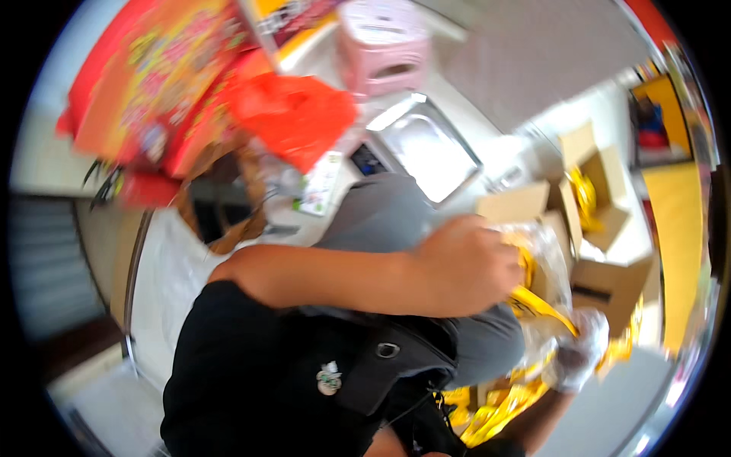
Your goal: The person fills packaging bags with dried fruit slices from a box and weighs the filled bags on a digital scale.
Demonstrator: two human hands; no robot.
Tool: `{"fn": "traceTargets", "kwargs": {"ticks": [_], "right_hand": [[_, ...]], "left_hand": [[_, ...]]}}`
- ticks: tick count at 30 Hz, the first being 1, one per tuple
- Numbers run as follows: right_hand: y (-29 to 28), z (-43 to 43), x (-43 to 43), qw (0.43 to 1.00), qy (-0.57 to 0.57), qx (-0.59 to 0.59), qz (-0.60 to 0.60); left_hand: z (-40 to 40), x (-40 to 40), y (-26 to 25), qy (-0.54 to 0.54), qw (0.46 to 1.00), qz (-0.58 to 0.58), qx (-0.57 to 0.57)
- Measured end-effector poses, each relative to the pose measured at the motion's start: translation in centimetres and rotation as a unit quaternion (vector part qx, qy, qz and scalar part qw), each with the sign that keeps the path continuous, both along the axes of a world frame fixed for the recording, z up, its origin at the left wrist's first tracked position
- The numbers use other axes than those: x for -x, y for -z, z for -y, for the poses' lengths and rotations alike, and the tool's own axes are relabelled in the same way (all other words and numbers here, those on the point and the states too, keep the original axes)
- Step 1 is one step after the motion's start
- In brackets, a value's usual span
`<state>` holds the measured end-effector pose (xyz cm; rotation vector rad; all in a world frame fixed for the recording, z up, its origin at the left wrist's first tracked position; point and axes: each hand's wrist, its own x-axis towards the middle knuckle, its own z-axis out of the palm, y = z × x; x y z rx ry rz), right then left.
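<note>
My left hand [474,268], bare and blurred, reaches across from the left with its fingers curled at one end of a yellow plastic packet [539,308]. My right hand [579,348], in a thin whitish glove, is closed at the packet's other end. A clear plastic bag [557,251] with yellow contents lies behind the packet, beside open cardboard boxes [514,203]. One box farther right holds another yellow packet [583,194]. More yellow packets [502,411] lie below, near my right forearm. My fingertips are partly hidden or blurred.
A metal tray [434,154] and a pink plastic stool [385,51] stand ahead. An orange-red plastic bag [297,114] and large red decorated bags [154,85] are at the upper left, above an open brown bag [251,228]. Shelving [674,217] stands right.
</note>
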<state>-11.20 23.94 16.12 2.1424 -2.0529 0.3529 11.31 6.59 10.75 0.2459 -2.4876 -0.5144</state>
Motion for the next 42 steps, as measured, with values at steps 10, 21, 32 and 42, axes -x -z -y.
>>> {"fn": "traceTargets", "kwargs": {"ticks": [10, 21, 32, 42], "right_hand": [[3.8, 9.2, 6.0, 0.992, 0.089, -0.075, 0.056], [3.3, 9.1, 37.8, 0.787, 0.403, 0.080, 0.461], [12.8, 13.2, 14.4, 0.889, 0.353, -0.201, 0.212], [9.6, 13.3, 8.8, 0.935, 0.273, -0.171, 0.148]], "left_hand": [[10.0, -3.0, 6.7, -0.177, 0.948, -0.101, -0.243], [35.1, -22.4, 30.8, -0.451, 0.710, 0.520, -0.151], [25.2, -20.8, 44.1, -0.488, 0.645, 0.510, -0.293], [30.2, -22.4, 35.3, -0.418, 0.709, 0.563, -0.073]]}}
